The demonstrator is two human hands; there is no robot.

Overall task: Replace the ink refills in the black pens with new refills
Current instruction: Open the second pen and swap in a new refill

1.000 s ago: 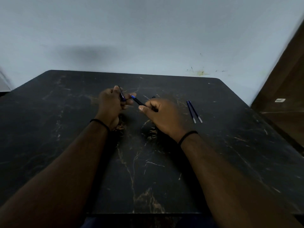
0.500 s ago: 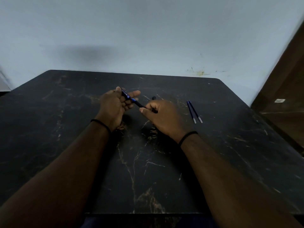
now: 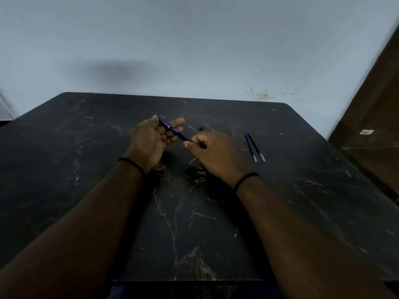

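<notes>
A black pen [image 3: 172,129] with a blue band is held between both hands above the middle of the dark marble table [image 3: 86,169]. My left hand [image 3: 152,140] holds its upper barrel under the thumb, with the fingers partly spread. My right hand [image 3: 212,154] pinches the pen's lower, grip end between thumb and forefinger. A second black piece [image 3: 201,128], partly hidden, pokes out just behind my right hand. Two blue ink refills [image 3: 254,146] lie side by side on the table to the right of my right hand.
A pale wall runs behind the table's far edge. A brown wooden door or cabinet [image 3: 375,126] stands at the right. The table's near edge lies close to my body.
My left hand has loosened from a fist, its fingers spreading, and the pen now lies flatter across it. My right hand has stayed at the pen's lower end.
</notes>
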